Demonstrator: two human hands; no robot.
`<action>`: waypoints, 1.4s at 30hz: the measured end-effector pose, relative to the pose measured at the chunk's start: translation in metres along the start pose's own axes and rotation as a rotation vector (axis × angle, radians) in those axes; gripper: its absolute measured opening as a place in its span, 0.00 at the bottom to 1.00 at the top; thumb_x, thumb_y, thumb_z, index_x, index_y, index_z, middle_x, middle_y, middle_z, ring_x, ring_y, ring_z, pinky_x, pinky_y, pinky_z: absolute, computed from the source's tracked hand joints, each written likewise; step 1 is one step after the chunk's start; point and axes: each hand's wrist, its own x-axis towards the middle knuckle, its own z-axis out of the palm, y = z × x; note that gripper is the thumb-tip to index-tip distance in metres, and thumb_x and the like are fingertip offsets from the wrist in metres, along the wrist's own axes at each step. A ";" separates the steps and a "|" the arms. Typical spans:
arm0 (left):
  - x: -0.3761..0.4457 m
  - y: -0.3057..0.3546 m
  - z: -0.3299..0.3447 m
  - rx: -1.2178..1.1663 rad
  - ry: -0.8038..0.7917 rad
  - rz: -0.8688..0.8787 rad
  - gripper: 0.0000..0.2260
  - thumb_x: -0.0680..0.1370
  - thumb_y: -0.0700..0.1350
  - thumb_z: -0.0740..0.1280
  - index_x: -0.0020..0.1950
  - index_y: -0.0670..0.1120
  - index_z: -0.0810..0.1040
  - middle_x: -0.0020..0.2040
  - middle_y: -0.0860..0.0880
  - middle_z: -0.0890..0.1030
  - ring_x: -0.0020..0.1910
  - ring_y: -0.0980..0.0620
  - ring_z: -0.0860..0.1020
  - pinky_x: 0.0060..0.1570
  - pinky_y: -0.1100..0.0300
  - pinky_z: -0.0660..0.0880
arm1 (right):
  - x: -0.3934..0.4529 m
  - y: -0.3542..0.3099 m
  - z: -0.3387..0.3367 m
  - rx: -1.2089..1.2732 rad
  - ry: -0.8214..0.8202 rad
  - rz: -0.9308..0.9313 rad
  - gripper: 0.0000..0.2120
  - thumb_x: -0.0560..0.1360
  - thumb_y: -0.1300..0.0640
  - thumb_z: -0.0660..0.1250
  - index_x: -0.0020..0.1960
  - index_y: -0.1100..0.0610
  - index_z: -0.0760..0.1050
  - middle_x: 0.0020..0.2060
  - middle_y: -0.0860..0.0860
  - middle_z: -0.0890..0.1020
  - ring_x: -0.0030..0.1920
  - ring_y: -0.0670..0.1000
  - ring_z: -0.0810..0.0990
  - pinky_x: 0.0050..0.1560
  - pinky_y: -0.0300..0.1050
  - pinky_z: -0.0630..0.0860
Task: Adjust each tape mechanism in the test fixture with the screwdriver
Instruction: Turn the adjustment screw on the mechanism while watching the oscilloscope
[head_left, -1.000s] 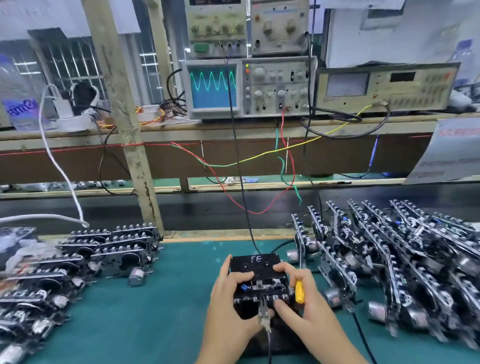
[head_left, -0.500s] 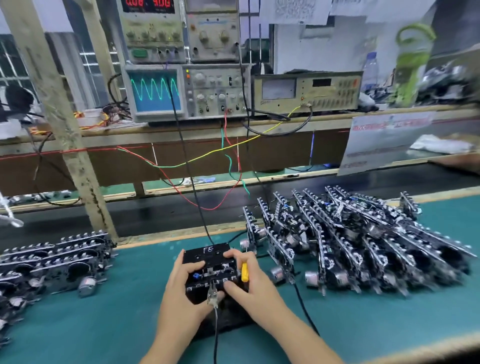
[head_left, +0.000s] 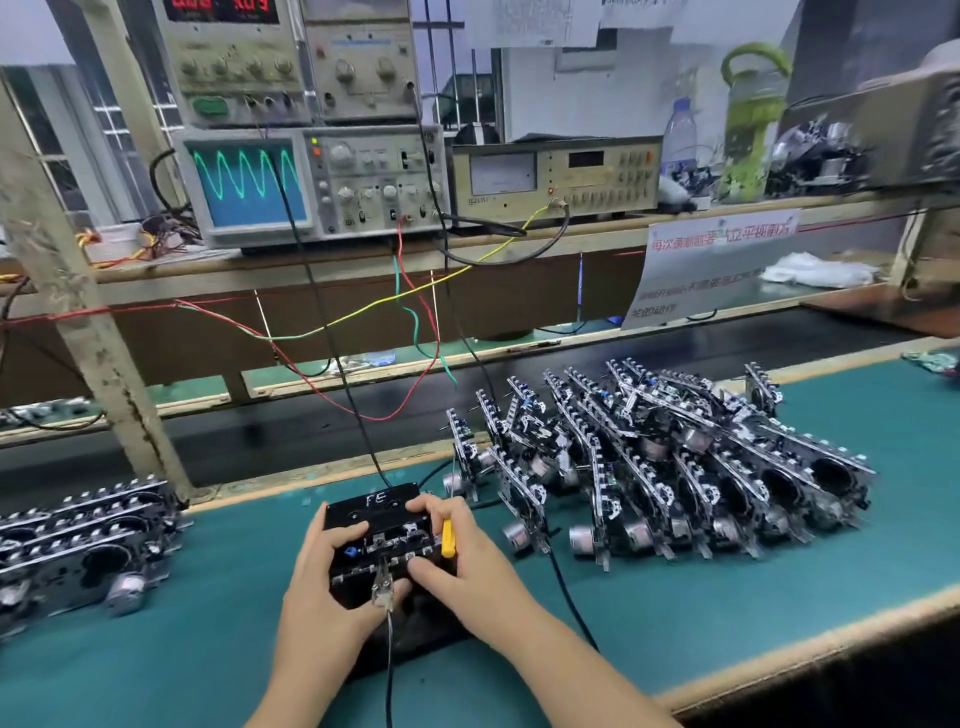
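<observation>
On the green mat, the black tape mechanism (head_left: 382, 540) sits in the fixture; the left hand (head_left: 322, 582) grips it, the right hand (head_left: 457, 561) pinches the yellow-handled screwdriver (head_left: 448, 538). A slipping tip may damage parts.

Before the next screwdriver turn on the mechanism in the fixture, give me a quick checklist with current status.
1. Tape mechanism seated in test fixture: ok.
2. Left hand steadies the mechanism: ok.
3. Right hand holds the yellow-handled screwdriver: ok.
4. Screwdriver tip on the adjustment screw: cannot tell, hidden by fingers.
5. Oscilloscope shows a wave trace: ok.
6. Clip lead attached at the mechanism's front: ok.
</observation>
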 end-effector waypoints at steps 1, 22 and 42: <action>0.000 -0.001 0.000 -0.003 -0.001 -0.006 0.32 0.63 0.46 0.85 0.57 0.70 0.74 0.73 0.74 0.62 0.69 0.59 0.72 0.63 0.56 0.70 | 0.000 0.000 0.000 0.001 0.002 -0.002 0.19 0.78 0.49 0.66 0.53 0.27 0.60 0.65 0.42 0.74 0.64 0.49 0.74 0.64 0.57 0.74; 0.001 -0.005 -0.001 -0.001 -0.012 -0.001 0.32 0.63 0.47 0.84 0.59 0.69 0.74 0.72 0.78 0.59 0.68 0.60 0.71 0.62 0.55 0.70 | 0.002 0.006 0.002 0.009 -0.017 0.009 0.16 0.78 0.47 0.65 0.60 0.32 0.63 0.57 0.40 0.73 0.60 0.49 0.74 0.60 0.57 0.76; 0.001 -0.001 -0.001 0.008 -0.024 -0.019 0.31 0.64 0.47 0.84 0.58 0.69 0.75 0.70 0.81 0.58 0.67 0.65 0.68 0.60 0.61 0.66 | 0.000 -0.002 0.000 0.019 0.007 -0.013 0.21 0.79 0.50 0.66 0.51 0.26 0.60 0.66 0.43 0.74 0.64 0.50 0.74 0.61 0.58 0.75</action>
